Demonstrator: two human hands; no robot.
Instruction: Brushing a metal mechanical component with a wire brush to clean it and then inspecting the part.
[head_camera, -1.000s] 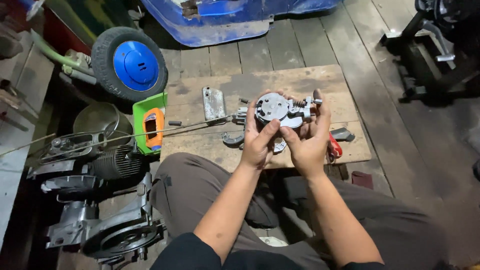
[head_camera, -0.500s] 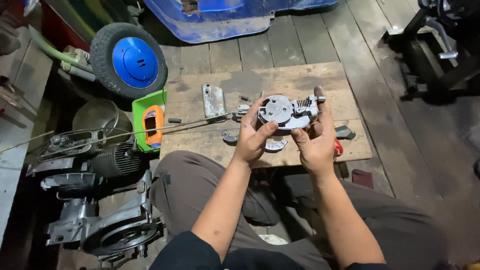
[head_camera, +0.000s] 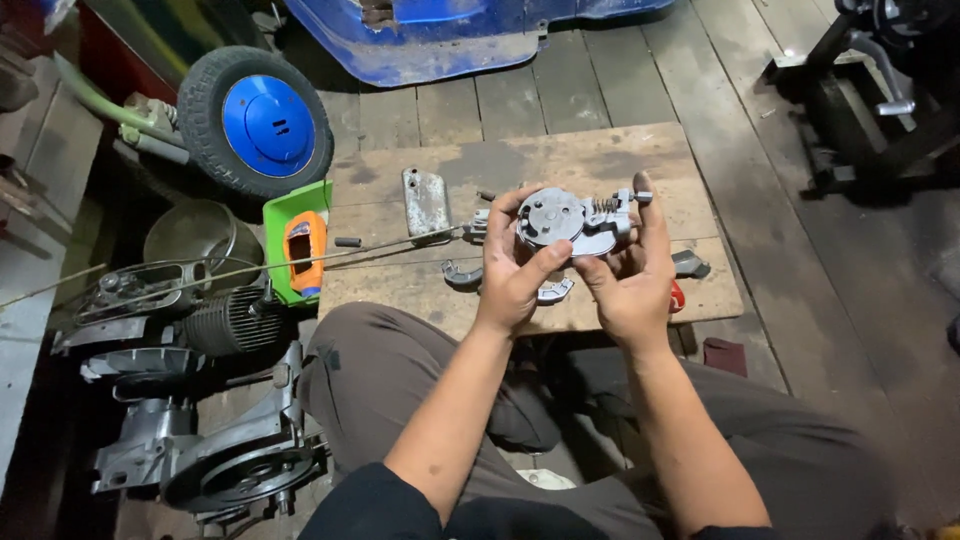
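Both hands up over the middle of the wooden board (head_camera: 600, 160), holding a round grey metal assembly (head_camera: 575, 222) clear of it so I can look at its face. Left hand (head_camera: 510, 275) cups it from the left: fingers curled round the rim, thumb pressed flat across the lower face, so that hand is closed on the part. Right hand (head_camera: 630, 280) backs it from the right, index finger stretched up along the edge by the small spring (head_camera: 603, 205), thumb tucked under; it's pinching the same part, taking the weight while the left steadies the disc. The rest is laid out flat on the board within reach: a flat grey metal plate (head_camera: 426, 200) toward the far left corner, a curved grey piece (head_camera: 462, 275) near the left edge just below my left hand, another grey piece (head_camera: 692, 263) at the right edge beside my right hand, something red (head_camera: 678, 297) mostly hidden under that hand. A thin rod (head_camera: 380, 247) crosses the left side of the board. An orange-and-green tool case (head_camera: 298, 245) sits just off the left edge. Engine casings (head_camera: 200, 400) lie on the floor by my left knee, a blue-hubbed wheel (head_camera: 255, 125) beyond the far left corner.
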